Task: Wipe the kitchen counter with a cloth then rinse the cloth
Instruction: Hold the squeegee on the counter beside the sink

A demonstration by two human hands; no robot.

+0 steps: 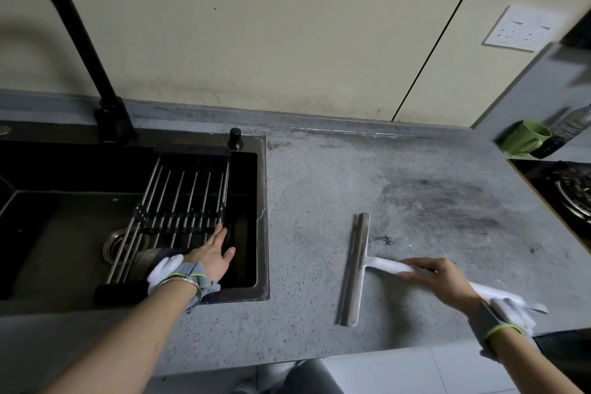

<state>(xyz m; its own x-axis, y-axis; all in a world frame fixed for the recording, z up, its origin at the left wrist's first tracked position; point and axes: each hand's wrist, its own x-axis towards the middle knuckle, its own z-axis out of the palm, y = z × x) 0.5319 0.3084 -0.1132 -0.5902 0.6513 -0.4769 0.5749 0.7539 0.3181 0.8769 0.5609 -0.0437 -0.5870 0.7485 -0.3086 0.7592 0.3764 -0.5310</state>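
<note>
Overall, grimy speckled counter (319, 201) beside sink (262, 217).

A: Where does the sink (262, 201) lie?
B: Set into the counter (313, 201), at its left end; the tap (80, 41) stands behind the sink and a rack (179, 201) lies across it.

A: And right of the sink?
B: A squeegee (353, 269) lies on the counter; farther right, a stove (572, 198), with a cup (524, 137) and bottle (572, 123) behind it. A socket (521, 29) is on the wall above.
</note>
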